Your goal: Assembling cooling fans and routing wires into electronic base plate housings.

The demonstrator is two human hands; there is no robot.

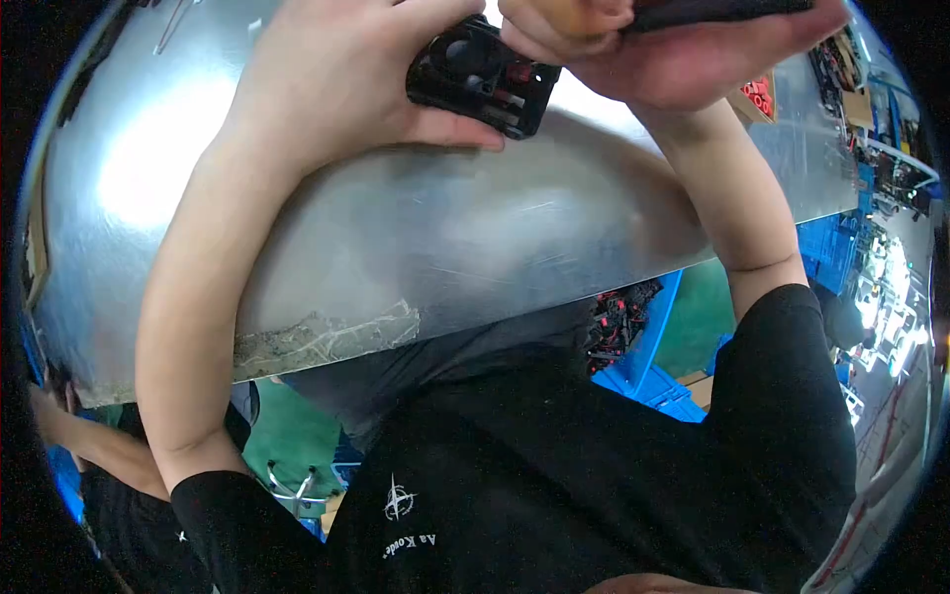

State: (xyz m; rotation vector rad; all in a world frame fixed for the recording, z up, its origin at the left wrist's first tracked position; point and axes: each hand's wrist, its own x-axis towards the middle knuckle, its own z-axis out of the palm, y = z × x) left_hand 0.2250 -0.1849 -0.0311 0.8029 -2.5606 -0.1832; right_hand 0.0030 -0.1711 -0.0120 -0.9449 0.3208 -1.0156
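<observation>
A black plastic housing point(465, 71), with a round part and open slots, is gripped in my left hand point(341, 69); the thumb lies along its lower edge. It is held above the metal-topped table point(465, 228). To the right of it, at the upper edge of the picture, my right hand point(683, 69) is closed around a dark elongated object point(708, 12). That object is cut off by the picture's edge, so its kind does not show. The right fingers are close to the housing; whether they touch it I cannot tell.
A small carton of red parts point(757, 97) stands on the table to the right. Below the front edge, a blue bin point(658, 332) holds several black and red pieces. Another person's arm point(104, 450) reaches in at lower left. Peeling tape point(336, 337) marks the table's edge.
</observation>
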